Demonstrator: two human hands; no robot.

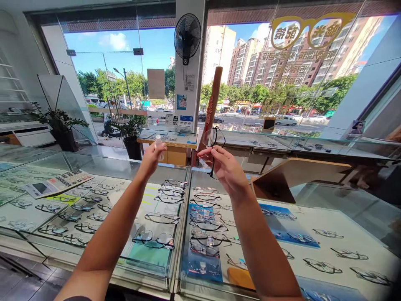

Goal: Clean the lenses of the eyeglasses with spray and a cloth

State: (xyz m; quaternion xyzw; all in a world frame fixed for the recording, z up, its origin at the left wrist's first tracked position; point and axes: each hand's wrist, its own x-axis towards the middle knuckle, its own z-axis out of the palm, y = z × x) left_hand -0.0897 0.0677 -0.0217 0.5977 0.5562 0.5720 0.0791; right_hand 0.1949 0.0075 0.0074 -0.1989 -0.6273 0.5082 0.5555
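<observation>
My left hand [151, 156] is closed around a small clear spray bottle [158, 144], its pale top sticking up above the fingers. Level with it, my right hand [229, 169] pinches a pair of eyeglasses [216, 137] by the middle. The glasses are turned on end, one lens above the fingers and the other below, with dark frame parts showing. A gap separates the bottle from the glasses. Both hands are raised over a glass display counter [184, 167], where rows of eyeglass frames [171, 192] lie under the glass.
A calculator [58, 184] lies on the counter at left. A brown wooden-edged mirror or stand [294, 175] leans at right. Farther off are potted plants [131, 129], a wall fan [187, 37], a tall brown post [213, 96] and another display case [169, 140] before the windows.
</observation>
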